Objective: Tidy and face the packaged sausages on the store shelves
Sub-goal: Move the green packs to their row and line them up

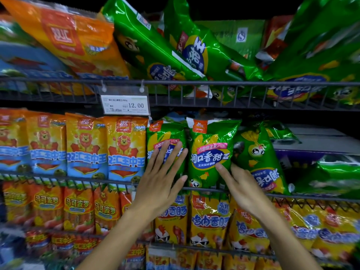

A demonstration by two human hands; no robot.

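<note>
Head view: my left hand (158, 180) presses flat, fingers spread, on a green sausage pack (165, 145) on the middle shelf (311, 196). My right hand (240, 184), fingers straight, touches the next upright pack (211, 151). Glossy film looks slippery and soft, so I'd grip the side edges.

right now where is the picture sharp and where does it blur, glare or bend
Head view: sharpest mid-frame on the upright green pack and price tag; corners smear, the orange packs at bottom left blurred; glare streaks the top green bags; the shelf rail bows from wide-angle distortion.
</note>
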